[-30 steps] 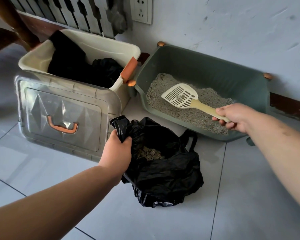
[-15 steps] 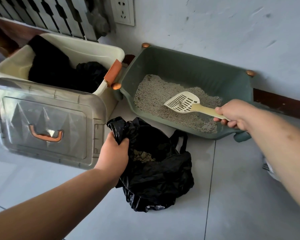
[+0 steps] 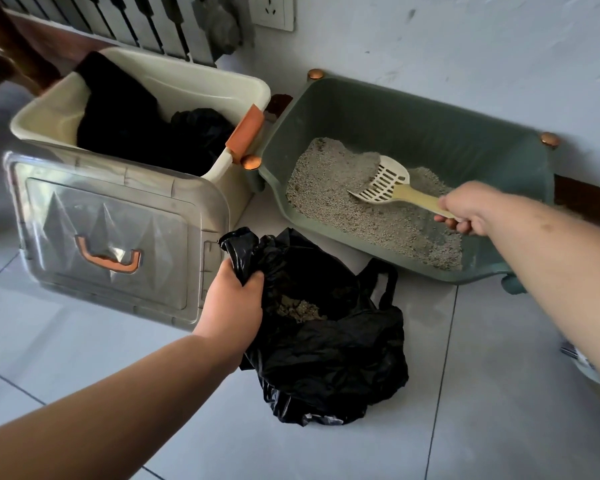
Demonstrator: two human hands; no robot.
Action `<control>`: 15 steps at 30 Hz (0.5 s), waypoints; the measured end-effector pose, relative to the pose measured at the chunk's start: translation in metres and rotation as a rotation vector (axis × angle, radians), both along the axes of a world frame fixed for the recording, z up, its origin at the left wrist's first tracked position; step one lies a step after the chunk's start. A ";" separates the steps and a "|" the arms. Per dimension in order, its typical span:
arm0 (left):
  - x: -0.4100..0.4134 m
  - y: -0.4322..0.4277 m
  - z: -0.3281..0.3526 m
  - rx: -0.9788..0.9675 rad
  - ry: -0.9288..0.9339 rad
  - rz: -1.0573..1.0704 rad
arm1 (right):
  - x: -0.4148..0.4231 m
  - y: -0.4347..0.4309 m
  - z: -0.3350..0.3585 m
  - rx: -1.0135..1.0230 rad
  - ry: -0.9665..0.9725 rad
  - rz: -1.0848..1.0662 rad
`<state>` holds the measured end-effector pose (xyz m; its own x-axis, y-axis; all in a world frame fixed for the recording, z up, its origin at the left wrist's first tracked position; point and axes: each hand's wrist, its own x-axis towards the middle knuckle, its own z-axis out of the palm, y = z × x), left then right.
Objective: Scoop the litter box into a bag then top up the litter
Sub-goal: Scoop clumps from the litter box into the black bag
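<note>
Now, head view only. Reaching out with both bare forearms over the floor (image 3: pixel 499 393). Clamping the left grip (image 3: pixel 231 306) on the bunched rim of the black bag (image 3: pixel 326 358), thumb and fingers curled round the plastic, back of the hand up. Clamping the right grip (image 3: pixel 465 211) on the handle end of the cream scoop (image 3: pixel 383 187), knuckles up, wrist over the near right corner of the green litter box (image 3: pixel 413 126). Scoop head tipped on edge, lower edge sunk in the grey litter (image 3: pixel 343 202) towards the box's back wall.

Bag slumped on pale grey floor tiles just in front of the box's near edge, with brownish clumps (image 3: pixel 300 310) inside. Box set against a light wall (image 3: pixel 465 39); by its left corner a cream storage bin (image 3: pixel 201 88) with dark things in it, and a clear lid (image 3: pixel 118 216) leaning on the bin's front. White socket (image 3: pixel 272 10) on the wall above.

Against half a second ago: scoop down from level above the litter to dug in; left grip unmoved on the bag's rim.
</note>
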<state>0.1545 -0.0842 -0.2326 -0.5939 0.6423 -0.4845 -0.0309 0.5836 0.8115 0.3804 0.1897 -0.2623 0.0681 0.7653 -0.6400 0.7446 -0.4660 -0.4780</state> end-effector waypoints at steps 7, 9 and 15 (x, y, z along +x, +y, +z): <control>-0.004 0.003 -0.006 -0.008 0.014 0.024 | -0.015 0.016 -0.025 -0.021 0.103 0.007; -0.004 0.004 -0.008 -0.010 0.012 0.036 | -0.022 0.016 -0.030 -0.048 0.159 0.029; -0.001 0.010 -0.012 -0.013 -0.024 0.057 | -0.024 0.018 -0.043 -0.138 0.322 -0.022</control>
